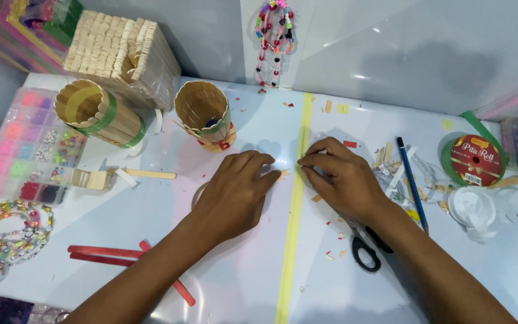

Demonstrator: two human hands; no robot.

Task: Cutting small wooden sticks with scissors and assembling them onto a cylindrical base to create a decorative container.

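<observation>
My left hand [235,192] lies palm down on the white table [223,282], fingers spread, covering a roll of clear tape [197,193] whose rim shows at its left edge. My right hand [340,174] pinches something small at the yellow-green ribbon strip [293,228] that runs down the table's middle; what the fingertips hold is hidden. Black-handled scissors [364,246] lie just under my right wrist.
Two craft-stick cups [100,114] [204,114] and a stick box [121,57] stand at the back left. A bead organiser [28,147], a bead string [10,237], red sticks [106,253], a blue pencil [412,180], a green ribbon roll [473,161] and white tape rolls [475,210] surround the hands.
</observation>
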